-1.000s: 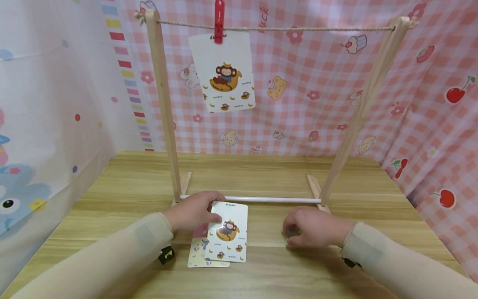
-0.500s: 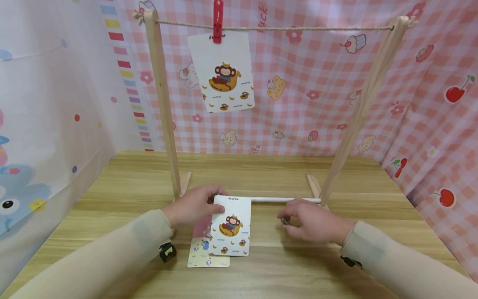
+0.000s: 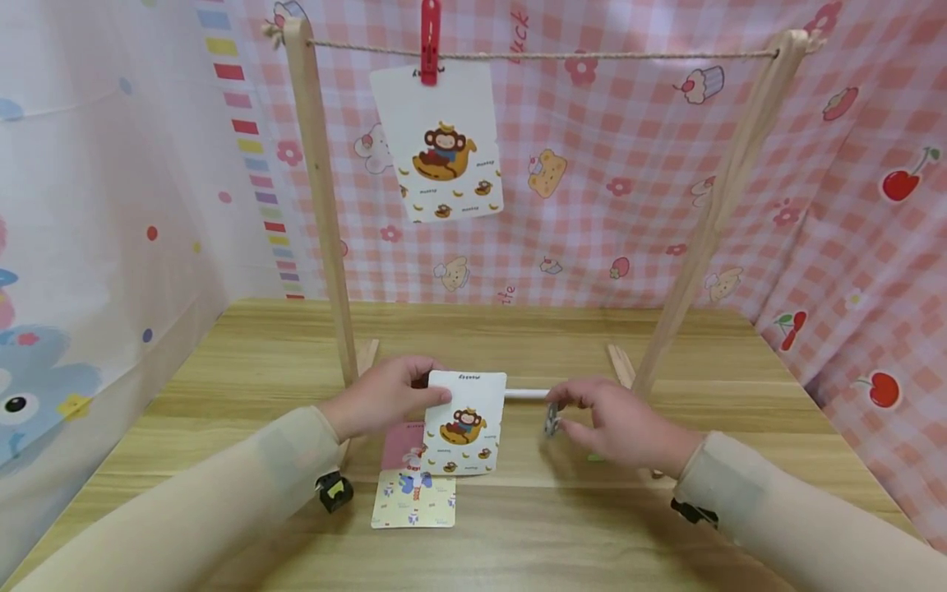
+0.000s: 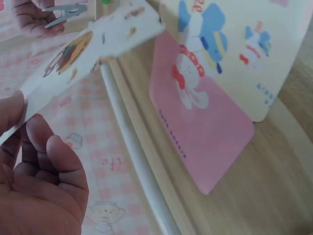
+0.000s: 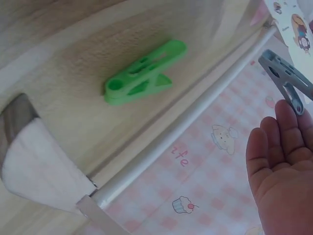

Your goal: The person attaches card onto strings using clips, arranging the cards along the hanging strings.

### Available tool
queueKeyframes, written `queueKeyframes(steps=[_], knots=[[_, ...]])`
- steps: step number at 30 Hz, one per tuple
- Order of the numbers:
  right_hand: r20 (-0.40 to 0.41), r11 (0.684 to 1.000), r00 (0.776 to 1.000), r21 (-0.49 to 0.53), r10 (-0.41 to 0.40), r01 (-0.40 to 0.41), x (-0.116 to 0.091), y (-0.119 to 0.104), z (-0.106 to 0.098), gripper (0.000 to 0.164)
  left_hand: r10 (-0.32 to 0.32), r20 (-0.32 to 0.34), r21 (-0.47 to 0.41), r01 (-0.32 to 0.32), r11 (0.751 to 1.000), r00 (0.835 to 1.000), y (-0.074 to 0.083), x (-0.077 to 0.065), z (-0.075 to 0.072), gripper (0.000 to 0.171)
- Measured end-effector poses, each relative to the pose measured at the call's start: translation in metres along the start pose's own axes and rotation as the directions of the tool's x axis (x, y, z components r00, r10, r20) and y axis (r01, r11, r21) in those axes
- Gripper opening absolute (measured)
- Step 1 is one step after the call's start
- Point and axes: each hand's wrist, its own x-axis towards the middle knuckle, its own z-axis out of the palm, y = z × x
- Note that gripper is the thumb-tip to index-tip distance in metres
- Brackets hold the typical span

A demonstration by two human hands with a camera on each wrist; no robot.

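My left hand [image 3: 381,403] pinches a white monkey card [image 3: 468,448] by its upper left corner, thumb across the front. The card is raised, its picture facing the head camera. To its right, my right hand [image 3: 625,423] holds a grey clothespin [image 3: 551,420] between thumb and fingers, a short gap from the card. In the right wrist view the clothespin [image 5: 287,78] points toward the card. Below the left hand, a pink card [image 4: 195,137] and a yellow card [image 3: 436,514] lie overlapping on the table. A green clothespin [image 5: 142,76] lies under the right hand, mostly hidden in the head view.
A wooden frame [image 3: 320,189] stands across the table, with a rope [image 3: 629,56] along its top and a white rod [image 3: 527,395] low down behind the hands. From the rope a red clothespin [image 3: 430,45] hangs another monkey card [image 3: 444,107]. Patterned cloth forms the backdrop.
The left hand has lifted the monkey card up and slightly right, uncovering more of the cards below. The right hand has risen and moved left, bringing the grey clothespin into clear sight.
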Motion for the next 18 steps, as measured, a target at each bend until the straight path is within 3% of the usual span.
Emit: queueKeyframes(steps=[9,18], knots=[[-0.115,0.989,0.993,0.145,-0.021,0.037,0.005,-0.006,-0.007,0.02,0.052,-0.072,0.03,-0.05,0.998,0.996,0.01,0.004,-0.003,0.012],[-0.25,0.993,0.968,0.105,-0.031,0.059,0.01,-0.017,-0.018,0.021,0.094,-0.163,0.088,-0.08,0.993,0.982,0.025,0.007,-0.008,0.024]])
